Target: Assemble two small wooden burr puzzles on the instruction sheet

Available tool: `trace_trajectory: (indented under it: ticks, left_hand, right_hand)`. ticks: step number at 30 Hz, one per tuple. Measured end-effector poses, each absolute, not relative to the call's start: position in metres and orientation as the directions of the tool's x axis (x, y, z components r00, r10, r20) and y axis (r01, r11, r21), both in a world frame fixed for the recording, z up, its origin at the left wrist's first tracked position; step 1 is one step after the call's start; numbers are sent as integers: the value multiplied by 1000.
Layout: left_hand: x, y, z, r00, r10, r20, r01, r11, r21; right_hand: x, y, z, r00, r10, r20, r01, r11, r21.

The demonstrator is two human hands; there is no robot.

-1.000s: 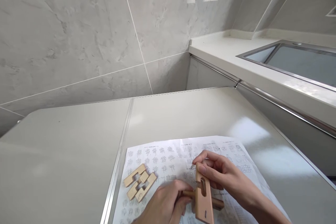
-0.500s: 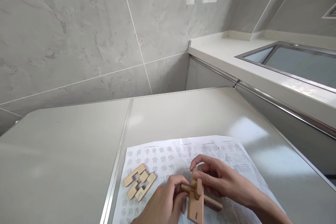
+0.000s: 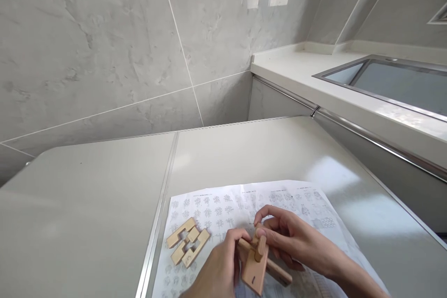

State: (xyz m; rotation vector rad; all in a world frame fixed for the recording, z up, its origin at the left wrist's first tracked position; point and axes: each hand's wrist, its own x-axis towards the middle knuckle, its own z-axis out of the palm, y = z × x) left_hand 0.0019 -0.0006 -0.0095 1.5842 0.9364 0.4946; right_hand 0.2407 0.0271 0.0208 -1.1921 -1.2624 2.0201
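Observation:
Above a printed paper sheet (image 3: 223, 200) I hold a wooden puzzle (image 3: 254, 272) made of a flat plank with rods crossing through it. My left hand (image 3: 223, 263) grips its left side, fingers around the end of a rod. At the top of the plank, my right hand (image 3: 289, 237) pinches with thumb and index finger, beside an upright rounded peg. Another rod sticks out to the lower right, under the right hand. Left of my hands, several pale notched wooden pieces (image 3: 188, 242) lie interlocked on the sheet.
The sheet lies on a glossy cream table (image 3: 223, 153) with a metal seam strip (image 3: 157, 228) left of it. At the right stands a white counter (image 3: 279, 63) with a steel-framed sink (image 3: 370, 72). A grey tiled wall (image 3: 104, 46) rises behind.
The wooden puzzle has turned in my hands, its plank's lower end swinging left. Its lower-right rod tips further down. Both hands keep their grip.

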Motion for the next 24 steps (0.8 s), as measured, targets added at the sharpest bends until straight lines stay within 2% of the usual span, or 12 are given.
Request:
trace_trajectory:
  ticks: [6,12,20,24]
  left_hand:
    - [15,-10,-23,503,863,-35,368,-177,913]
    - [18,-12,-13,470,880,-63,372,-133,919]
    - [11,-7,-31,557,829,-54,288,-131,949]
    - [7,-4,-30,581,805,-119,268,-51,962]
  right_hand:
    - [240,27,18,-512,753,-412,45,-456,-889]
    - [236,24,16,-502,770,-393,25,-442,-897]
    - [236,25,12,-510,759,-404,82,-425,-901]
    - [237,26,11,-543,733,-409,102,-426,-899]
